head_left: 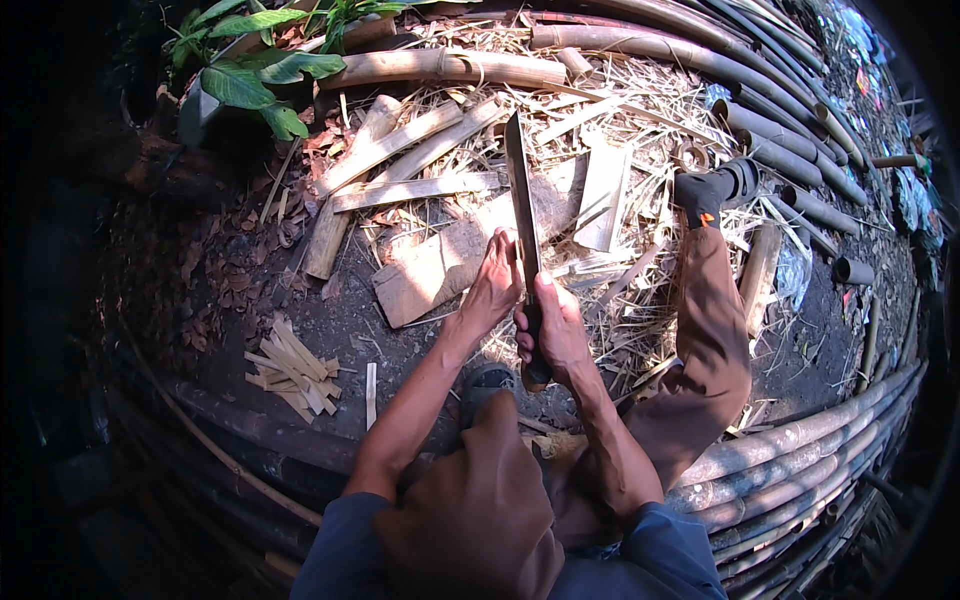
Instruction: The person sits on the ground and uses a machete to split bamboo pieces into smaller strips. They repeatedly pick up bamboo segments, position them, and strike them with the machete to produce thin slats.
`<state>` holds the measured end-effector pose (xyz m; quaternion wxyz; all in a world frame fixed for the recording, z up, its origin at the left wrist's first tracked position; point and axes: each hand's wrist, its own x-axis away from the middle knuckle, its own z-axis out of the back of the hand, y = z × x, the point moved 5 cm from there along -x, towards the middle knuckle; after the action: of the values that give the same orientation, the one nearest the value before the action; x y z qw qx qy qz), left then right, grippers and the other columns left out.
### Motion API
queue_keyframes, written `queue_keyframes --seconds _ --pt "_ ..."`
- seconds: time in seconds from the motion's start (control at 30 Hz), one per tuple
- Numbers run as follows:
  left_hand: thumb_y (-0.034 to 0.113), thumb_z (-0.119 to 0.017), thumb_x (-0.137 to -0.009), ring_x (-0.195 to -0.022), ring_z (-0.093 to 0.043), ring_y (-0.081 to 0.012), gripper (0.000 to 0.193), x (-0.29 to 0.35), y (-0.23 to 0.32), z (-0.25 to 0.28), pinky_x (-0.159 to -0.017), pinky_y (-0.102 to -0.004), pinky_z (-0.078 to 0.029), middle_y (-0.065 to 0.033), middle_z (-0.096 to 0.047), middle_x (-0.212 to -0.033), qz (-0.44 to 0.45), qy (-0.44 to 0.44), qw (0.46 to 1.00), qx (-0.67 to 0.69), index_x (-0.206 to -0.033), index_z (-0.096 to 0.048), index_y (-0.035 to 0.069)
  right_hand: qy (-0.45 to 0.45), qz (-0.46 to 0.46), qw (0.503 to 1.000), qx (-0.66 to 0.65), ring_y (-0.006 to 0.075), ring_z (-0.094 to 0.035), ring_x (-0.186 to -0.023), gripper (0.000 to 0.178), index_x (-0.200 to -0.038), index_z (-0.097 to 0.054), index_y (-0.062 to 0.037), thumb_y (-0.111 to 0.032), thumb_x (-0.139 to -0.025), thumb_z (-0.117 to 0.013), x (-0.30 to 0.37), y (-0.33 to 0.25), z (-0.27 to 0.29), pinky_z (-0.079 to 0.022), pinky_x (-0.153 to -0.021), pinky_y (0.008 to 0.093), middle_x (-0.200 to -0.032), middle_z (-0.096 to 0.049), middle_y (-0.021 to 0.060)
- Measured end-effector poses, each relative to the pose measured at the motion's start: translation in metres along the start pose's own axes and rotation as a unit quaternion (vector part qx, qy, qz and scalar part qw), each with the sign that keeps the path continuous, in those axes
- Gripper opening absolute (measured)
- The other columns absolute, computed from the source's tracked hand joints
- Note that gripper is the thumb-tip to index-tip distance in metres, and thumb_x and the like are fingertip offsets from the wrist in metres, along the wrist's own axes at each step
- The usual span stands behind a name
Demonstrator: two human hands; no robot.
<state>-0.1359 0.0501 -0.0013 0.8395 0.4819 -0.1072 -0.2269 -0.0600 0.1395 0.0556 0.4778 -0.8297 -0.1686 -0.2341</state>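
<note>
A machete (523,190) with a long dark blade points away from me, its tip upward in the view. My right hand (556,328) is wrapped around its dark handle, and the butt end shows below the fist. Against the left side of the blade, near the handle, my left hand (494,282) has its fingers drawn together. A small pale edge shows by those fingertips, but I cannot make out what they hold. Beneath the blade a wooden board (425,285) lies on the ground. A small heap of flat bamboo strips (297,368) lies left of my left forearm, with one strip (371,396) apart.
Split bamboo pieces (400,145) and pale shavings (650,110) cover the ground ahead. Bamboo poles (660,42) curve along the far right, and more poles (790,455) lie behind my right side. My right leg (712,320) stretches forward. Green leaves (240,85) hang at far left.
</note>
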Motion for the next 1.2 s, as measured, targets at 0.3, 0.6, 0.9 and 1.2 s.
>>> queue_keyframes --seconds 0.3,0.6,0.9,1.2 --pt "0.029 -0.033 -0.102 -0.138 -0.022 -0.0503 0.058 0.002 -0.005 -0.008 -0.118 -0.0456 -0.020 -0.0408 -0.021 -0.145 -0.053 -0.025 0.996 -0.065 -0.144 -0.018 -0.009 -0.002 -0.008 1.000 -0.012 0.0105 -0.043 -0.044 0.034 -0.096 -0.042 -0.0127 -0.046 -0.101 -0.043 0.004 -0.003 -0.001 -0.038 -0.037 0.0254 -0.063 -0.047 0.0021" --pt "-0.005 -0.051 -0.085 -0.108 -0.049 -0.0554 0.073 0.007 -0.002 -0.011 -0.103 -0.0583 -0.037 -0.0351 -0.047 -0.119 -0.176 0.086 0.961 -0.197 -0.139 -0.004 -0.019 0.013 0.001 1.000 0.021 0.0087 -0.045 -0.044 0.038 -0.093 -0.049 -0.0066 -0.041 -0.103 -0.037 0.006 -0.006 -0.006 -0.040 -0.037 0.0249 -0.063 -0.048 0.0009" --pt "-0.007 -0.053 -0.083 -0.087 -0.053 -0.0434 0.089 -0.002 0.016 -0.002 -0.090 -0.0599 -0.040 -0.0261 -0.052 -0.102 -0.266 0.110 0.946 -0.148 -0.143 0.013 -0.004 0.037 0.176 0.963 0.199 0.0064 -0.041 -0.050 0.042 -0.120 -0.053 -0.0064 -0.041 -0.104 -0.037 0.004 -0.014 -0.004 -0.035 -0.045 0.0228 -0.063 -0.046 -0.0011" --pt "-0.001 -0.054 -0.082 -0.094 -0.046 -0.0458 0.058 -0.005 0.018 0.003 -0.089 -0.0576 -0.041 -0.0271 -0.043 -0.106 -0.245 0.128 0.957 -0.093 -0.132 -0.024 -0.002 0.046 0.214 0.942 0.253 0.0119 -0.041 -0.079 0.045 -0.141 -0.043 -0.0034 -0.030 -0.105 -0.037 -0.006 -0.005 0.001 -0.035 -0.067 0.0263 -0.089 -0.044 0.0038"
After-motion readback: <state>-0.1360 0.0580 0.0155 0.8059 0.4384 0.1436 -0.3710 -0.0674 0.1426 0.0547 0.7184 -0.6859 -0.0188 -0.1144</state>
